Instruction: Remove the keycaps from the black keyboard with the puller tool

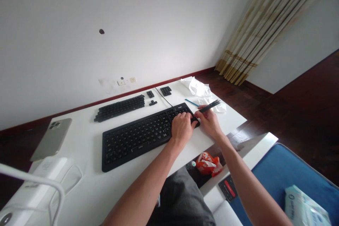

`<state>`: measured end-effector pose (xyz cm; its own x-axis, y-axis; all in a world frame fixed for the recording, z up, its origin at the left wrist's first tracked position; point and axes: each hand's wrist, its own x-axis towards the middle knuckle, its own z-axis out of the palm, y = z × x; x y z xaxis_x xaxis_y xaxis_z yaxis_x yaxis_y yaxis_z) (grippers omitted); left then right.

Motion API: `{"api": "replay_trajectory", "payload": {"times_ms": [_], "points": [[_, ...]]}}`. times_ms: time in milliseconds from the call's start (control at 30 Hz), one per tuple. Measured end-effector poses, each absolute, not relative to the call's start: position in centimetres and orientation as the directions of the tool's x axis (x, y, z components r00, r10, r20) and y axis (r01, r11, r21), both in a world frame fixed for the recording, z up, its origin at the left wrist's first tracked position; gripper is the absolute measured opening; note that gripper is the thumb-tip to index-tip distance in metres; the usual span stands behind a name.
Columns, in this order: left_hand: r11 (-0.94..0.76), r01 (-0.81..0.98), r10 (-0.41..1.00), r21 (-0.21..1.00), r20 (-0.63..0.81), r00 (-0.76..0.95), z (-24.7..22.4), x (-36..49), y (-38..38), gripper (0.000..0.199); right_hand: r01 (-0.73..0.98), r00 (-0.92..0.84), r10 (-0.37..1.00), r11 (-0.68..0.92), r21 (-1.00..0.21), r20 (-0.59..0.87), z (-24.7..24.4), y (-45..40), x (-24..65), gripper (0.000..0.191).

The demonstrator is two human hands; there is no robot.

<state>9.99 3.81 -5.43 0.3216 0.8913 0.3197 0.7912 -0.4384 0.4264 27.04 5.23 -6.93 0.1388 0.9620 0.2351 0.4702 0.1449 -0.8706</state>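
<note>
A black keyboard (137,136) lies at a slant on the white desk, with a thin cable leading from its back edge. Curled over the number pad at its right end is my left hand (182,125), thumb by the side edge, covering several keys. My right hand (209,122) is closed around a slim black brush (210,105), whose pale, bristle-like end points up to the right. The brush's lower end meets the keyboard's right edge, partly hidden by my fingers. Behind the keyboard sit a large block of loose black keycaps (120,108) and smaller groups of keycaps (166,91).
A blue stick-like tool (192,102) and crumpled white wrapping (197,87) lie at the back right. On the left are a phone (53,137) and a white power strip (43,176) with cables. An open drawer (251,152) and a red-orange bag (208,164) are below.
</note>
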Motion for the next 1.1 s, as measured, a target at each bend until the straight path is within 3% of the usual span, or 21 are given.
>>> {"api": "replay_trajectory", "payload": {"times_ms": [133,267,500,667,967,1100], "points": [[-0.425,0.805,0.895,0.414,0.322,0.308,-5.4,10.1,3.8,0.026,0.401,0.135,0.974,0.113,-0.909,0.180,-6.8,5.7,27.1,0.038],[-0.433,0.807,0.892,0.402,0.320,0.319,-5.2,10.1,3.7,0.027,0.477,0.097,0.972,0.145,-0.867,0.216,-6.2,5.5,26.9,0.035],[-0.422,0.816,0.896,0.396,0.319,0.308,-5.3,10.2,3.7,0.024,0.757,-0.089,0.939,0.280,-0.591,0.332,-4.5,4.1,25.6,0.032],[-0.409,0.818,0.902,0.404,0.313,0.296,-5.7,10.3,3.9,0.020,0.843,-0.113,0.937,0.267,-0.466,0.332,-3.7,3.9,24.5,0.030],[-0.412,0.789,0.900,0.456,0.336,0.276,-5.4,10.1,3.7,0.031,0.816,-0.067,0.970,0.189,-0.546,0.235,-2.4,5.3,25.0,0.020],[-0.422,0.795,0.893,0.436,0.352,0.281,-5.6,10.1,3.8,0.030,0.876,-0.086,0.973,0.176,-0.450,0.213,-2.1,5.7,24.7,0.021]]}}
